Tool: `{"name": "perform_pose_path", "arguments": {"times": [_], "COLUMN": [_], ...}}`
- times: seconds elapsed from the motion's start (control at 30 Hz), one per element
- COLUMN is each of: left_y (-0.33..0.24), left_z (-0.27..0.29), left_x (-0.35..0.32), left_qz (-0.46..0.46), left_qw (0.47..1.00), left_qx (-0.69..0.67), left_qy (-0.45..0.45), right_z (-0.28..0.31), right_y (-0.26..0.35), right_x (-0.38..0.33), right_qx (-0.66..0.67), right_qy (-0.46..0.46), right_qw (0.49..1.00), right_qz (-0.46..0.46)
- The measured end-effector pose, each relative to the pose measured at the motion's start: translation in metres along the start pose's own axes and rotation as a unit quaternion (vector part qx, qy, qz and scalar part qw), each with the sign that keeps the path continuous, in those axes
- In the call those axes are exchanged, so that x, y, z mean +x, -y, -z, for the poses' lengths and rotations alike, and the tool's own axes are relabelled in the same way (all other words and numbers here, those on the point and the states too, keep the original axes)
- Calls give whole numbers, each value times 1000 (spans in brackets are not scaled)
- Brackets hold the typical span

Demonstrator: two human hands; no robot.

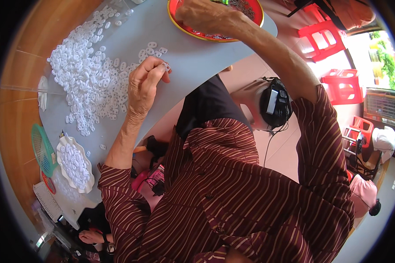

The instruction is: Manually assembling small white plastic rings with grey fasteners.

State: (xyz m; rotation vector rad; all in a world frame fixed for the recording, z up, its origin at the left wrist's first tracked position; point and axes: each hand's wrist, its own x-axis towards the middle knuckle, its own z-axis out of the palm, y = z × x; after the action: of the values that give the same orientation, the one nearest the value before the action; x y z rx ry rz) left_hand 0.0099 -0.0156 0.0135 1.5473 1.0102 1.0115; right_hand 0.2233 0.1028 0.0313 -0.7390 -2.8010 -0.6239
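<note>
My left hand (143, 85) is raised over the grey table, its thumb and fingers pinching a small white plastic piece (166, 66). Beneath and beside it spreads a large heap of similar white oval pieces (85, 70), with a few more (152, 45) lying just past the knuckles. At the far edge of the view, my right hand (202, 16) reaches into a red bowl with a yellow rim (215, 38). Its fingers curl downward, and whatever is between them is hidden. Small dark and silvery bits (243, 8) lie in the bowl, along with something green.
A white scalloped dish (88, 184) filled with small white pieces stands at the left, beside a green mesh basket (43, 147). Another person's hand (91, 236) shows at lower left. Red stools (322, 41) and a black bag (275, 104) are to the right.
</note>
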Motion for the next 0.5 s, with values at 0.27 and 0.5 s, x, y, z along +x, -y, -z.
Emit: {"name": "perform_pose_path", "arguments": {"times": [0.27,0.5], "left_y": [-1,1], "left_z": [1,1], "left_x": [0,-2], "left_qz": [-13,-8], "left_qw": [999,1000], "left_qx": [34,25], "left_qy": [9,4], "right_z": [19,8], "right_y": [6,2], "right_x": [-3,4], "right_qx": [249,195], "right_qy": [18,56], "right_qw": [949,970], "right_qz": [-192,-132]}}
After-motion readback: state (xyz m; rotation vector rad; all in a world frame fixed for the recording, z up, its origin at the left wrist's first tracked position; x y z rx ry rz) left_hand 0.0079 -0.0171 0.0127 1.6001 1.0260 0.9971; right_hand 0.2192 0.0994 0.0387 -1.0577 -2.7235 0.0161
